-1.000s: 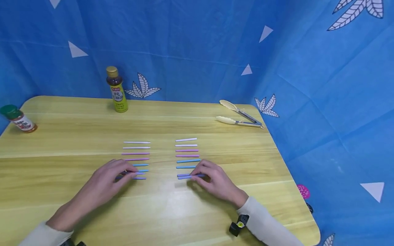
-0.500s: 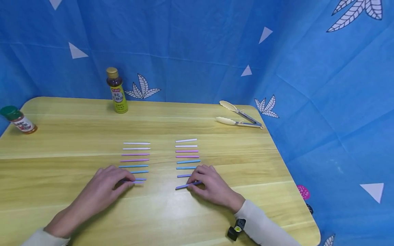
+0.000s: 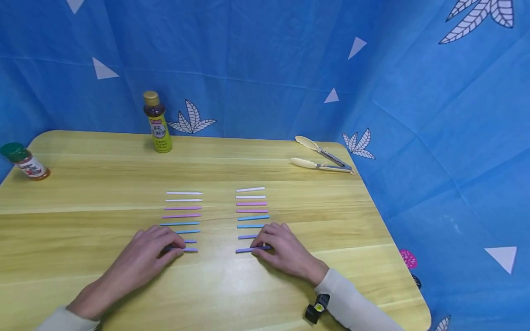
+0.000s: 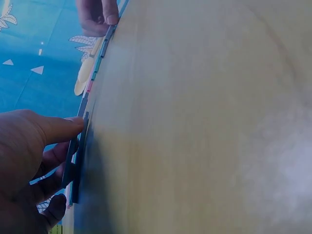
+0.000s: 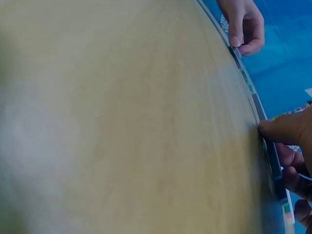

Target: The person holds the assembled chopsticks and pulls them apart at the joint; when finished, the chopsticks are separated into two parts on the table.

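Observation:
Two columns of thin coloured sticks lie crosswise on the wooden table [image 3: 223, 285]. From back to front each runs white, pink-purple, light blue and violet-blue. My left hand [image 3: 151, 253] pinches the front violet-blue stick [image 3: 191, 250] of the left column between thumb and fingers, at the table surface. In the right column, my right hand [image 3: 285, 252] holds the front violet-blue stick [image 3: 243, 251] by its middle. Behind each held stick lies another violet-blue one, partly covered by the fingers. Both wrist views show the thumb [image 4: 73, 124] against a dark-looking stick, low along the tabletop.
An oil bottle [image 3: 160, 133] with a yellow-green label stands at the back. A green-capped jar [image 3: 29, 163] is at the far left. Spread tongs [image 3: 331, 161] lie at the back right. A blue patterned cloth [image 3: 256, 59] hangs behind and to the right.
Both hands have drawn the front violet-blue sticks a little nearer, away from the ones behind. The right stick, tilted half a second ago, now lies nearly level with the row.

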{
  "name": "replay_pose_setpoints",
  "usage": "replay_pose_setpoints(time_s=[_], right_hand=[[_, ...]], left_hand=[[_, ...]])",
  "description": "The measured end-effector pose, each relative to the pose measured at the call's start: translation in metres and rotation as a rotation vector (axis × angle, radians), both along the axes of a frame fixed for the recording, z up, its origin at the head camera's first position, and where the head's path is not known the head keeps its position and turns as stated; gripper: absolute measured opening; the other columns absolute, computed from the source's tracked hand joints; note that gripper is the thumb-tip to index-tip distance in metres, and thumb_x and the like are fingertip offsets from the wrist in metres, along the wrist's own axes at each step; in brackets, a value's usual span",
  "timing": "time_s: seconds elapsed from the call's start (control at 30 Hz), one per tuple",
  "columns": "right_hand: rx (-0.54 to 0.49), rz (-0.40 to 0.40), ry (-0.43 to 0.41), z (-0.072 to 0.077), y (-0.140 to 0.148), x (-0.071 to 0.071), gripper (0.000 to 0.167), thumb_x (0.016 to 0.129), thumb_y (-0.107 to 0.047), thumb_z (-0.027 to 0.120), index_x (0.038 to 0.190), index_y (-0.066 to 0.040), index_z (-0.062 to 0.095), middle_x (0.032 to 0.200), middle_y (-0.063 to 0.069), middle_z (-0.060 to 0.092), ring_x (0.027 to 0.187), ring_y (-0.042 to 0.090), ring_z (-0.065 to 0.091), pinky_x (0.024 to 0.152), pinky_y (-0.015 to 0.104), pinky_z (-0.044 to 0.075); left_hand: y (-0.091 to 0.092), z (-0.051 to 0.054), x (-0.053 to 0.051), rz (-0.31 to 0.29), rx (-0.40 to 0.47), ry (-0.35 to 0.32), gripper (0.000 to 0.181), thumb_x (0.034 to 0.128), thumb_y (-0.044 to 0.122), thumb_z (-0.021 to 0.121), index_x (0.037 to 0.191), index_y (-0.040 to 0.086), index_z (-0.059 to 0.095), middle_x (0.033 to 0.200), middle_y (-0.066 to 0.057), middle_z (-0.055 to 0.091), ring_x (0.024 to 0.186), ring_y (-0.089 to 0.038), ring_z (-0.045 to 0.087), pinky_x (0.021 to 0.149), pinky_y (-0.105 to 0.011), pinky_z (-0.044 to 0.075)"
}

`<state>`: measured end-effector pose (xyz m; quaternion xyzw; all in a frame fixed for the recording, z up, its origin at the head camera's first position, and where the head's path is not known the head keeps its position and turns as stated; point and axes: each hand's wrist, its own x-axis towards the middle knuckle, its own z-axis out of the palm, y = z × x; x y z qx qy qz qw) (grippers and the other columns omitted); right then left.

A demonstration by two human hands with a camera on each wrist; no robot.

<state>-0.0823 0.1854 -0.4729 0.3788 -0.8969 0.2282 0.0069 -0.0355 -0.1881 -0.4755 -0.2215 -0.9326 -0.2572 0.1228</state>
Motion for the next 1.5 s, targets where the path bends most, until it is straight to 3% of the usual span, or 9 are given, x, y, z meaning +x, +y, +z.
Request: replay_pose_setpoints(time_s=[0.23, 1.5], right_hand=[[-0.002, -0.006, 0.013, 0.0009, -0.0003, -0.0008, 0.009, 0.1, -0.031, 0.081, 0.107, -0.026, 0.081, 0.103, -0.015, 0.074, 0.101, 0.007, 0.061, 0.084, 0.026, 0.036], [-0.008, -0.017, 0.018, 0.0019, 0.0014, -0.0047, 0.009, 0.099, -0.028, 0.082, 0.108, -0.024, 0.081, 0.105, -0.013, 0.076, 0.1, 0.008, 0.061, 0.084, 0.028, 0.037]], left_hand=[[0.0008, -0.0004, 0.0, 0.002, -0.009, -0.027, 0.021, 0.0882, 0.02, 0.091, 0.101, 0.032, 0.078, 0.106, 0.018, 0.072, 0.103, -0.01, 0.064, 0.08, -0.032, 0.04], [0.0017, -0.0021, -0.0011, 0.02, -0.048, -0.006, 0.02, 0.0887, 0.02, 0.091, 0.101, 0.031, 0.078, 0.102, 0.019, 0.071, 0.097, -0.008, 0.063, 0.076, -0.029, 0.036]])
